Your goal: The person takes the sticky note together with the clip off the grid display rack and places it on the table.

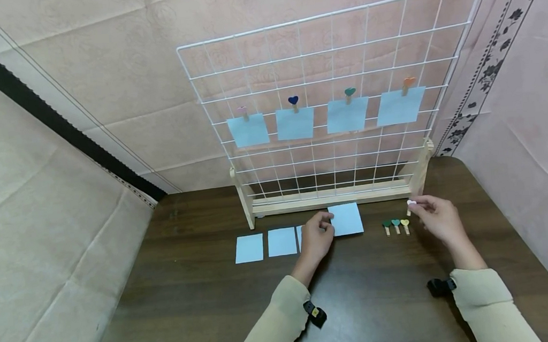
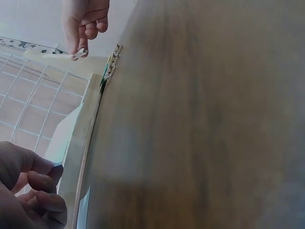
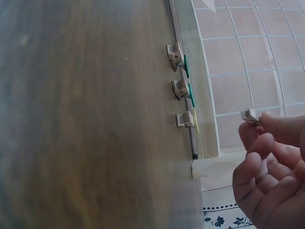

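My left hand (image 1: pixel 319 237) pinches the left edge of a blue card (image 1: pixel 347 219), held up in front of the rack's base; the left wrist view shows thumb and finger on its edge (image 2: pixel 59 138). In my right hand (image 1: pixel 437 220) a small wooden clip with a white top (image 1: pixel 410 203) is pinched between thumb and fingertip, also seen as the clip (image 3: pixel 249 116) in the right wrist view. Three clips lie beside that hand: dark green (image 1: pixel 387 227), teal (image 1: pixel 396 226) and yellow (image 1: pixel 405 226). Blue cards (image 1: pixel 249 248) lie in a row at the left, one partly behind my left hand.
A white wire grid (image 1: pixel 330 150) stands in a wooden base (image 1: pixel 329 201) at the table's back. Four blue cards hang on it, each under a heart-topped clip, such as the dark blue clip (image 1: pixel 294 102). Pale cloth (image 1: pixel 102 72) surrounds the brown table (image 1: pixel 371 303).
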Demonstrator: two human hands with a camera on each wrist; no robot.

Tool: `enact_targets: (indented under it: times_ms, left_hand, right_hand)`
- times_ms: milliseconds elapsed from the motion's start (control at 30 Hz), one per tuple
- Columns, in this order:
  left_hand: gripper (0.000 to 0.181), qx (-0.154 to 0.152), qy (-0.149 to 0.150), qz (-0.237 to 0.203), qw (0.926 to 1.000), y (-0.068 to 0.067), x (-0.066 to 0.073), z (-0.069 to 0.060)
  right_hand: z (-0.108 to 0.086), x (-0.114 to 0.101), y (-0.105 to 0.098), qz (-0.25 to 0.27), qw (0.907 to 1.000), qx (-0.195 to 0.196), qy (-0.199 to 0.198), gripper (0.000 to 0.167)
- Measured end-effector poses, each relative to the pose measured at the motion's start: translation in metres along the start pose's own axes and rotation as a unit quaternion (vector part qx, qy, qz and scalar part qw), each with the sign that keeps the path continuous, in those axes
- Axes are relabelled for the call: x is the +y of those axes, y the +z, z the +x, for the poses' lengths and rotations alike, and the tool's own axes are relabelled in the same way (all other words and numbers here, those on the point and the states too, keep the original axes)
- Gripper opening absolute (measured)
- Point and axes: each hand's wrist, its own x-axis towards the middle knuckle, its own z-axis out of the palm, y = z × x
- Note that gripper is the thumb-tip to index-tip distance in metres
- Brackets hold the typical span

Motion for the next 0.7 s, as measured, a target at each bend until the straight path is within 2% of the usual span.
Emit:
enact_targets:
  times_ms: [333, 700]
  left_hand:
    - [0.024, -0.011, -0.026, 0.023, 0.9993, -0.002, -0.002, -0.003]
    - [0.016, -0.016, -0.014, 0.072, 0.9972, -0.003, -0.002, -0.004]
  right_hand:
    - [-0.001, 0.009, -0.010, -0.026, 0.9956, -0.077, 0.046, 0.039]
    - [0.000, 0.014, -0.016, -0.058, 0.9873, -0.129, 0.072, 0.035]
